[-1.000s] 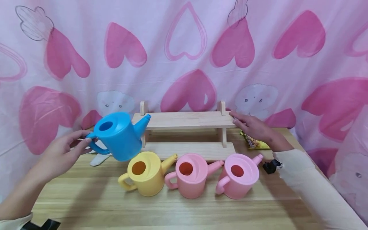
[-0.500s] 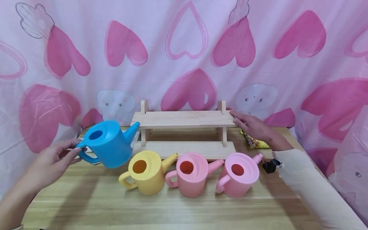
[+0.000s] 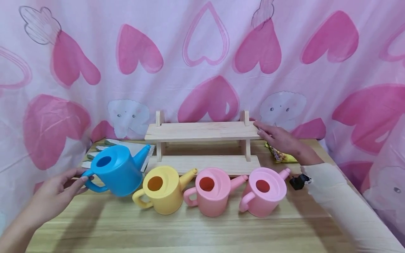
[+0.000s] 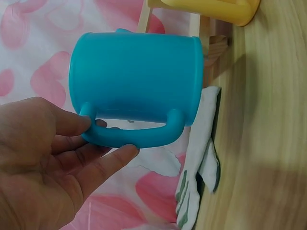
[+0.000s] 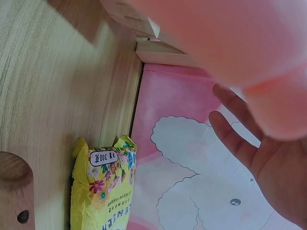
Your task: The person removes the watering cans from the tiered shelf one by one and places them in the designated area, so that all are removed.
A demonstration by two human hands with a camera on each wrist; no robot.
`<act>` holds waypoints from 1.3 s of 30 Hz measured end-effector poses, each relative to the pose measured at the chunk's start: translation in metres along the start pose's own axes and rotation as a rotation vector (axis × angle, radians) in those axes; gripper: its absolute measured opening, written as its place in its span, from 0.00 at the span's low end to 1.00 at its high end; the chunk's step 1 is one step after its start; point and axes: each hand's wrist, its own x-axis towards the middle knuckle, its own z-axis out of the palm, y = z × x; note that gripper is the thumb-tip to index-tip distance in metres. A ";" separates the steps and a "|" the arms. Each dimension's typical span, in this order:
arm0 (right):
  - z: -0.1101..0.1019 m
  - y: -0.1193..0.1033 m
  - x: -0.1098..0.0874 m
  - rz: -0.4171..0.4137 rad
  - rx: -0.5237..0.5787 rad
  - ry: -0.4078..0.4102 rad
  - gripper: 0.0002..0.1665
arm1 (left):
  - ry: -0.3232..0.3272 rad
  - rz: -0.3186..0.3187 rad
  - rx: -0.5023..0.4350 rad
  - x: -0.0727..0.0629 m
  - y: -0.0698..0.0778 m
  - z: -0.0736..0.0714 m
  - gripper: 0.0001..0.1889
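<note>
My left hand pinches the handle of a blue watering can between thumb and fingers. In the left wrist view the blue can seems just off the table, beside a white glove. To its right stand a yellow watering can, a pink one and a second pink one, all upright with spouts to the right. Behind them is a two-tier wooden rack. My right hand touches the right end of its upper board, fingers extended; a pink can hides part of that contact in the right wrist view.
A yellow printed packet lies right of the rack, under my right forearm. White gloves lie behind the blue can. A heart-patterned curtain hangs behind the wooden table. Both rack boards carry nothing.
My left hand has brought the blue can left and downward, away from the rack, uncovering more of the gloves. My right hand stays at the rack's end.
</note>
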 end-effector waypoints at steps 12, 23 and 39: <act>0.002 0.001 -0.003 -0.005 0.011 0.007 0.34 | -0.019 -0.065 0.022 -0.016 -0.011 0.012 0.10; 0.003 0.005 -0.004 0.001 0.002 0.024 0.34 | -0.077 -0.183 0.024 -0.016 -0.009 0.019 0.15; 0.004 0.004 -0.002 0.007 0.028 0.035 0.34 | -0.144 -0.254 -0.022 -0.015 -0.010 0.021 0.17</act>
